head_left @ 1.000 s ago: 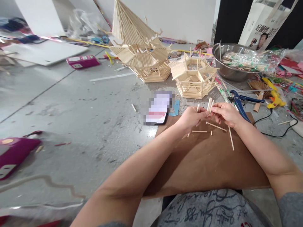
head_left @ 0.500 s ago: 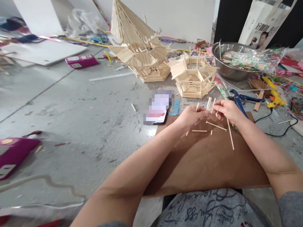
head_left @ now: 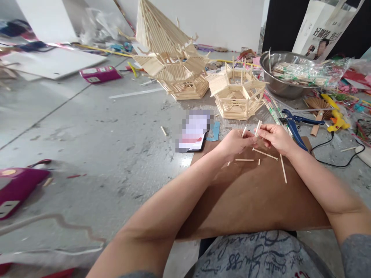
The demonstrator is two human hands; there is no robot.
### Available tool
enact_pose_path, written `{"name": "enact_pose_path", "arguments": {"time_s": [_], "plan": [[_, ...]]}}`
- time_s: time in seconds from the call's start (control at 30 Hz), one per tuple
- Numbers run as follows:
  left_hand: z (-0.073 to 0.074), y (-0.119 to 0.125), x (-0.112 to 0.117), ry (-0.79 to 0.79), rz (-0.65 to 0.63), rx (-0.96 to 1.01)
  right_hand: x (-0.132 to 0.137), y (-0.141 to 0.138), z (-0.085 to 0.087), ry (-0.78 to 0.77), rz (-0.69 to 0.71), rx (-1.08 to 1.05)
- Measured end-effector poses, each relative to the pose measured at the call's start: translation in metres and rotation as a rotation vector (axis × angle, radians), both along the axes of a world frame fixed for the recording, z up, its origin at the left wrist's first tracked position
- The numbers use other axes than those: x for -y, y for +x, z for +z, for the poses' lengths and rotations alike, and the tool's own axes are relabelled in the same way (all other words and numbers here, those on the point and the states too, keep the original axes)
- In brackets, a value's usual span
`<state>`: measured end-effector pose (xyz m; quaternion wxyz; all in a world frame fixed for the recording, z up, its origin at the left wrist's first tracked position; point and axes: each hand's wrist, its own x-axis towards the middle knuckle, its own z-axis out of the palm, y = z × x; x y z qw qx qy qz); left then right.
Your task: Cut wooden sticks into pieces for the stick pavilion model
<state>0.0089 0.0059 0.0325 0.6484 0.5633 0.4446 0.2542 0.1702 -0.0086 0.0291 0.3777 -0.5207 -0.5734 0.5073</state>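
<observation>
Above the far part of a brown board [head_left: 252,204], both hands are close together. My left hand [head_left: 234,143] is closed in a pinch, with a short wooden stick [head_left: 244,131] standing up between its fingers. The fingertips of my right hand [head_left: 274,137] pinch short wooden pieces [head_left: 258,128] held upright side by side, right against the left fingertips. Exactly which fingers bear these pieces is partly hidden. Loose on the board below lie a thin stick [head_left: 265,154], another stick [head_left: 244,160], a tiny offcut [head_left: 259,162] and a longer stick [head_left: 283,170].
Ahead stand a tall stick-built pagoda [head_left: 185,73] and a smaller stick structure [head_left: 239,96]. A phone [head_left: 193,131] lies left of the hands. Blue-handled cutters [head_left: 294,125], a yellow glue gun [head_left: 337,119] with its cord and a metal bowl [head_left: 285,89] of sticks are on the right.
The short pieces between the hands, spread apart before, are now upright and close together in the right fingertips. My right hand has shifted slightly left; the surroundings look unchanged.
</observation>
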Motion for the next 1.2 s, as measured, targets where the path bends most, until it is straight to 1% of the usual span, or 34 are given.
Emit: {"name": "enact_pose_path", "arguments": {"time_s": [0.07,0.13,0.2,0.23,0.3,0.37,0.4,0.5,0.57,0.63,0.77,0.83,0.9,0.97,1.07,1.13,1.2], "plan": [[0.000,-0.003,-0.003,0.023,0.014,-0.005,0.004,-0.002,0.003,0.050,0.030,0.148],[0.000,-0.008,-0.008,0.062,0.065,-0.021,0.012,-0.007,0.004,0.167,0.090,0.410],[0.000,-0.012,-0.013,0.102,0.127,-0.051,0.021,-0.018,0.004,0.297,0.204,0.716],[0.001,-0.014,-0.015,0.110,0.150,-0.057,0.026,-0.024,0.004,0.338,0.274,0.848],[0.001,-0.016,-0.018,0.114,0.176,-0.051,0.034,-0.036,0.002,0.356,0.415,1.054],[0.002,-0.016,-0.018,0.117,0.181,-0.045,0.038,-0.044,0.002,0.339,0.509,1.168],[0.002,-0.016,-0.018,0.124,0.180,-0.051,0.039,-0.045,0.002,0.334,0.531,1.204],[0.002,-0.016,-0.018,0.152,0.170,-0.100,0.038,-0.037,0.005,0.346,0.521,1.303],[0.001,-0.016,-0.017,0.172,0.159,-0.128,0.035,-0.028,0.007,0.316,0.491,1.363],[0.000,-0.016,-0.017,0.195,0.154,-0.144,0.028,-0.017,0.006,0.257,0.440,1.397],[-0.004,-0.015,-0.018,0.222,0.148,-0.163,0.007,0.004,-0.002,0.183,0.251,1.414],[-0.005,-0.015,-0.018,0.222,0.141,-0.170,-0.001,0.014,-0.005,0.192,0.162,1.414],[-0.005,-0.016,-0.019,0.226,0.150,-0.170,-0.006,0.022,-0.004,0.233,0.084,1.375],[-0.005,-0.016,-0.020,0.229,0.172,-0.151,-0.009,0.025,0.001,0.304,0.019,1.278],[-0.005,-0.017,-0.021,0.208,0.221,-0.088,-0.017,0.021,0.011,0.423,-0.039,1.066],[-0.004,-0.018,-0.023,0.179,0.257,-0.043,-0.029,0.012,0.013,0.441,-0.080,0.938],[-0.002,-0.019,-0.025,0.147,0.296,-0.004,-0.047,0.002,0.010,0.409,-0.151,0.854]]}}
